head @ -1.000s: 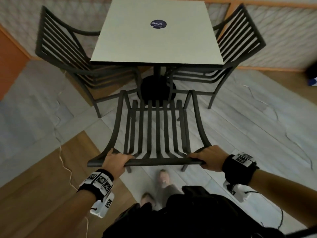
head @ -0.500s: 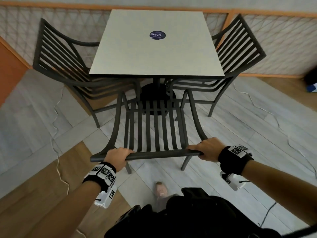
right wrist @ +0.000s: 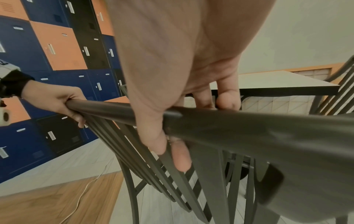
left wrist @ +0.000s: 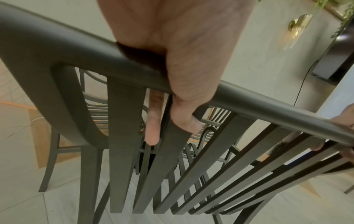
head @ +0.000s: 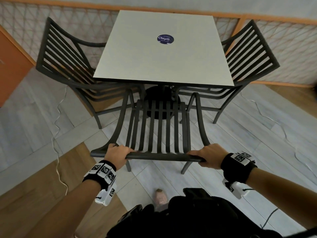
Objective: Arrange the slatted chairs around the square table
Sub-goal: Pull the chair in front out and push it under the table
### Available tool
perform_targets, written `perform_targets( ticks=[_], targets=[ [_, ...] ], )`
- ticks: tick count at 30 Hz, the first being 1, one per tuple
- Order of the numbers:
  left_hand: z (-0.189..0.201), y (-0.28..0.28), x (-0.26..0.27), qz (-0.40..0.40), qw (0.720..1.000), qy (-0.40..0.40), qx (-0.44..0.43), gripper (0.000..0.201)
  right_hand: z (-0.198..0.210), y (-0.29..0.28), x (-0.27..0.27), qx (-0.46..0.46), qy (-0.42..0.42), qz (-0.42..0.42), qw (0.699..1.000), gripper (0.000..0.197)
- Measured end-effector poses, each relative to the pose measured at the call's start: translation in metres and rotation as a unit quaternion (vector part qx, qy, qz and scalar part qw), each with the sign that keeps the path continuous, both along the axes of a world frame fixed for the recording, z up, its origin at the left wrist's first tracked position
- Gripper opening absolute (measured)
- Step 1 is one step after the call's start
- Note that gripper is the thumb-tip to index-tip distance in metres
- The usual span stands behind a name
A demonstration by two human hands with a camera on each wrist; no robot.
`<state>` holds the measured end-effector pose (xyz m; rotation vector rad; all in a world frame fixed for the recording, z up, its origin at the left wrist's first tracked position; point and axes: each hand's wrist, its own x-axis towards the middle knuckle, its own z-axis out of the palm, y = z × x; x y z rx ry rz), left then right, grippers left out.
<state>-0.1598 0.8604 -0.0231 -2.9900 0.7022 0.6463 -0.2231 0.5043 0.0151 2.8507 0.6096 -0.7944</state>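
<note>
A dark slatted chair (head: 157, 127) stands in front of me, facing the near side of the square white table (head: 164, 50). My left hand (head: 118, 154) grips the left part of its top rail (head: 154, 156) and my right hand (head: 206, 156) grips the right part. The left wrist view shows my left hand (left wrist: 172, 72) curled over the rail (left wrist: 258, 100). In the right wrist view my right hand (right wrist: 172, 106) is wrapped round the rail (right wrist: 229, 125). A second slatted chair (head: 68, 66) stands at the table's left side, a third (head: 248, 57) at its right.
A round black table base (head: 159, 103) sits under the table. A white cable (head: 57, 131) trails over the floor on the left. A lattice railing (head: 283, 48) runs behind the table. Blue, orange and black lockers (right wrist: 47, 60) line a wall to my left. My shoe (head: 160, 198) shows below.
The chair in my hands has slid forward toward the table, its front now nearer the table edge. I have stepped after it. Both hands keep their grip on the top rail.
</note>
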Motion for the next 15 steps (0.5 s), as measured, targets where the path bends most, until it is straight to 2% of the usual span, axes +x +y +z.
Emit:
perform_targets(
  ticks=[3,5,7,9,13,15],
  targets=[
    [0.001,0.001,0.0,0.005,1.0,0.007,-0.03,0.043,0.005,0.002,0.003,0.011,0.009,0.021,1.0,0.048],
    [0.003,0.005,0.005,0.033,0.995,0.055,-0.082,0.032,0.017,0.011,0.013,0.025,0.017,0.047,0.998,0.035],
    [0.004,0.011,0.009,0.062,0.984,0.109,-0.126,0.034,0.034,0.03,0.03,0.059,0.005,0.065,0.996,0.027],
    [0.002,0.024,0.013,0.083,0.977,0.132,-0.144,0.036,0.051,0.056,0.054,0.094,-0.015,0.09,0.991,0.03],
    [0.0,0.066,0.014,0.118,0.977,0.091,-0.155,0.029,0.072,0.121,0.112,0.14,-0.057,0.132,0.98,0.03],
    [-0.005,0.093,0.012,0.143,0.965,0.087,-0.201,0.029,0.079,0.161,0.142,0.156,-0.079,0.143,0.974,0.031]
  ],
)
